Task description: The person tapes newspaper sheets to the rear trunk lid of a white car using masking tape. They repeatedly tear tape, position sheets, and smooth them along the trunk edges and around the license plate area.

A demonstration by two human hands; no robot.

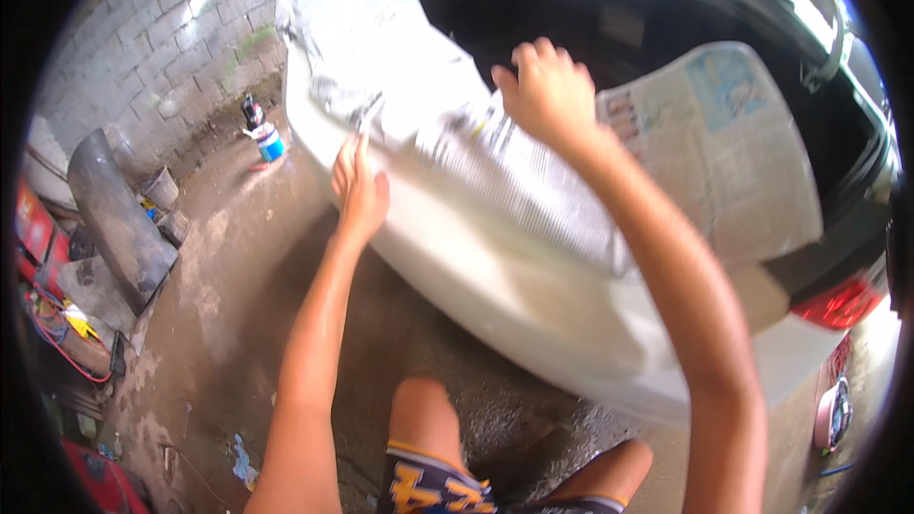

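A white car bumper [476, 271] curves across the middle of the view, below the car's dark, open trunk. Sheets of newspaper [533, 186] drape over the bumper's upper edge and the trunk opening. My left hand [360, 188] is at the far left part of the bumper, fingers stretched upward by the paper's lower edge, thumb apart. Whether it presses on the paper or only on the bumper, I cannot tell. Over the newspaper, at the trunk's edge, is my right hand [549, 93], fingers apart and slightly bent, holding nothing visible.
A red tail light [838, 303] sits at the bumper's right end. By the block wall [171, 48] stand a blue-and-white can [268, 143] and a dark bottle [252, 112]. A curved dark panel [112, 214] leans among clutter on the left. Part of the concrete floor [228, 276] looks wet.
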